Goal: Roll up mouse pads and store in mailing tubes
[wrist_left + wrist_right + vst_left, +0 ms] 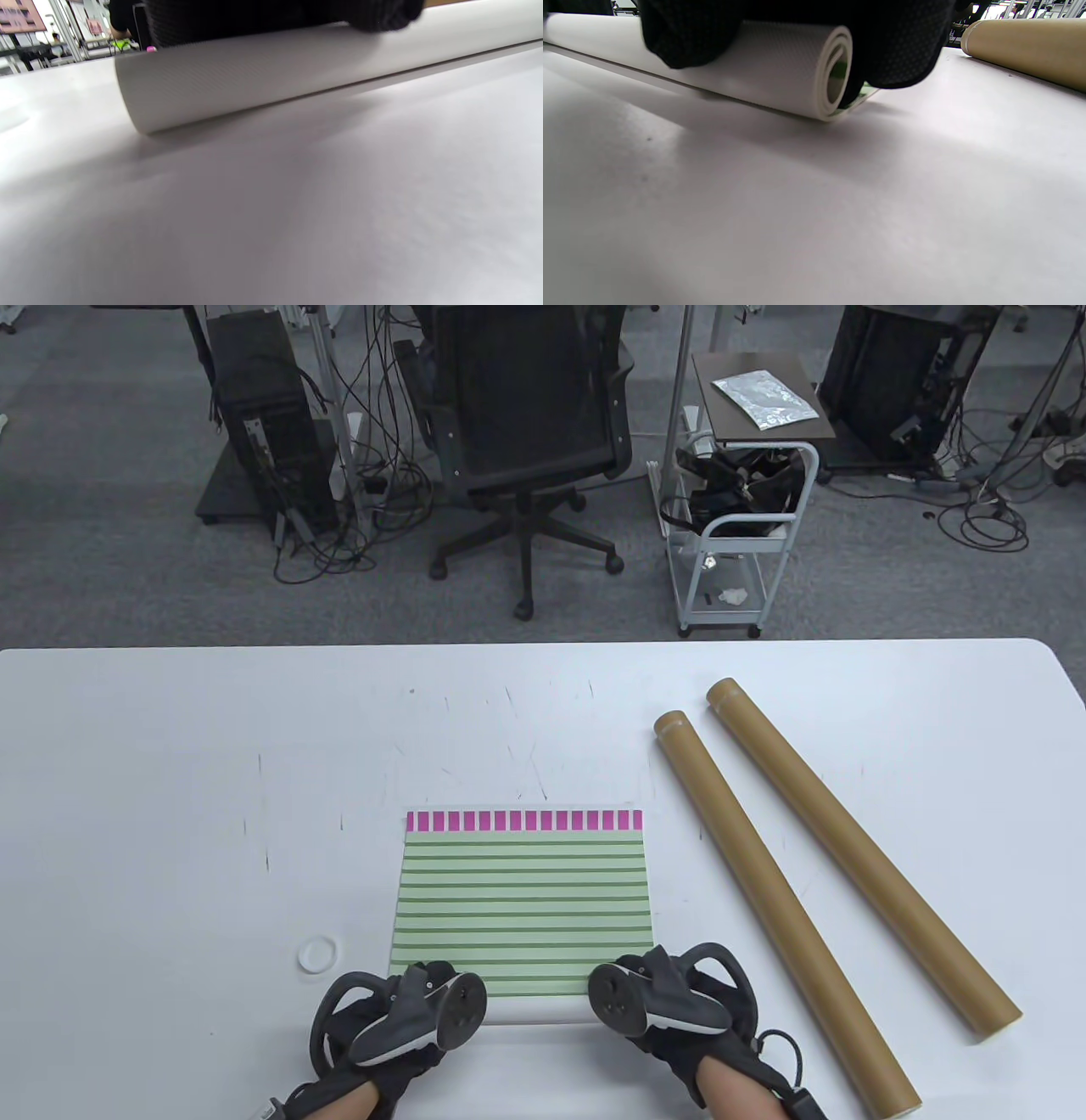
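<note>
Green-striped pad [522, 891] with pink-checked far edge, lying mid-bench [170, 780], near end curled into a white, dimpled-rubber roll. Left hand [399, 1014] and right hand [657, 1001] pressing on the roll's ends, fingers [687, 38] draped over it. Two brown cardboard tubes [780, 899] lying right of the pad.

green-striped mouse pad [522, 899] with a pink-checked far edge lies flat, its near edge curled into a white roll. two brown mailing tubes [857, 848] lie diagonally to its right.
</note>
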`<state>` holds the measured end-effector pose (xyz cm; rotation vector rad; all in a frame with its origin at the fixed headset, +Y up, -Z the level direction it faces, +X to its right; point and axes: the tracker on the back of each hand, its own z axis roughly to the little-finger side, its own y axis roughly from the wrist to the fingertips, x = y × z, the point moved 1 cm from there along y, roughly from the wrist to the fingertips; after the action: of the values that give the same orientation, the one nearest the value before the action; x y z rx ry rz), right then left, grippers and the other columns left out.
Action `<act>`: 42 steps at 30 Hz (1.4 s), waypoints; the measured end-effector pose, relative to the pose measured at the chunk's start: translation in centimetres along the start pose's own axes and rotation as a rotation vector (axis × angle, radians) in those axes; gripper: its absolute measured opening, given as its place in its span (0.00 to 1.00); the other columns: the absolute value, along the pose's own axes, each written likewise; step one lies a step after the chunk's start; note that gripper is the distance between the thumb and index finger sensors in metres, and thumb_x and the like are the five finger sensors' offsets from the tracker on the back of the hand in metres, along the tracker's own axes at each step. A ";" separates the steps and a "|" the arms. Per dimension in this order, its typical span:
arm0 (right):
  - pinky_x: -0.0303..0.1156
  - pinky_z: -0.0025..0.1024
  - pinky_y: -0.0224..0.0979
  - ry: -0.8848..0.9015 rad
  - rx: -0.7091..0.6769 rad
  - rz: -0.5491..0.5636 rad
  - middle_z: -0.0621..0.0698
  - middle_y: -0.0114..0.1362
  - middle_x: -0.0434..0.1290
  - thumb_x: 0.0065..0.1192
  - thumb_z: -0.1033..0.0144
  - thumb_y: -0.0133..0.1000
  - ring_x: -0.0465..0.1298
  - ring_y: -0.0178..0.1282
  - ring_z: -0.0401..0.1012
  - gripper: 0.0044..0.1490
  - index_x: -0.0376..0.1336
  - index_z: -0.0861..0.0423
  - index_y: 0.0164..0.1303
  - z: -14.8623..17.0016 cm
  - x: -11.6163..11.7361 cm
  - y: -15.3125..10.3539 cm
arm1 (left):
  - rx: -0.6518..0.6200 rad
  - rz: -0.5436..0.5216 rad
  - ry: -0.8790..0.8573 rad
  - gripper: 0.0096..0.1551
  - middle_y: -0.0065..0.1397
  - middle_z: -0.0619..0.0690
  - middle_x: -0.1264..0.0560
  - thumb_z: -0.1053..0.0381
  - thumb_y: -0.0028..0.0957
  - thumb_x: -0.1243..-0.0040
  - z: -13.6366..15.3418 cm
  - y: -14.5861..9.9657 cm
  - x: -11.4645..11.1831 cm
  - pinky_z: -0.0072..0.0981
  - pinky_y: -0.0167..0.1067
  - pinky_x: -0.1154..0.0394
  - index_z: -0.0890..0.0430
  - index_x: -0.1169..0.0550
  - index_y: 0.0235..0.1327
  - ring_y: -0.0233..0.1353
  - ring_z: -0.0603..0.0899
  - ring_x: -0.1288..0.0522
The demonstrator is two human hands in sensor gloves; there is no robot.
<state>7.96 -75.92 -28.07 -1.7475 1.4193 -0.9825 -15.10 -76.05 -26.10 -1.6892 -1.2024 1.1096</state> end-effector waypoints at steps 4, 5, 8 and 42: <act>0.73 0.45 0.67 0.022 0.002 0.014 0.48 0.65 0.74 0.59 0.57 0.49 0.77 0.59 0.45 0.33 0.63 0.48 0.67 0.2 -0.1 -0.3 | 0.038 -0.057 0.118 0.29 0.67 0.37 0.29 0.41 0.42 0.47 -0.2 0.3 0.2 0.38 0.72 0.26 0.38 0.26 0.59 0.71 0.50 0.27; 0.73 0.46 0.68 0.021 -0.003 0.017 0.49 0.67 0.73 0.59 0.56 0.50 0.77 0.60 0.46 0.33 0.62 0.49 0.68 0.1 -0.2 -0.5 | 0.047 -0.043 0.097 0.28 0.65 0.38 0.26 0.42 0.42 0.48 -0.2 0.5 0.2 0.37 0.70 0.25 0.39 0.25 0.59 0.69 0.50 0.25; 0.71 0.47 0.70 -0.017 -0.024 0.078 0.49 0.70 0.72 0.59 0.54 0.51 0.75 0.64 0.47 0.33 0.62 0.47 0.69 -0.5 -0.8 -1.0 | 0.063 -0.010 0.028 0.27 0.64 0.38 0.25 0.43 0.42 0.49 0.4 0.9 0.1 0.37 0.68 0.24 0.39 0.24 0.58 0.67 0.50 0.23; 0.73 0.46 0.67 -0.089 0.015 0.101 0.49 0.68 0.72 0.58 0.55 0.52 0.76 0.62 0.47 0.32 0.62 0.48 0.67 -1.5 -0.3 0.3 | 0.062 -0.092 0.088 0.25 0.65 0.34 0.23 0.42 0.44 0.47 0.5 1.1 0.4 0.31 0.66 0.22 0.32 0.26 0.57 0.66 0.46 0.21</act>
<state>6.44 -75.71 -27.59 -1.6710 1.4249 -0.8495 -15.17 -75.94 -27.35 -1.6025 -1.1666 0.9967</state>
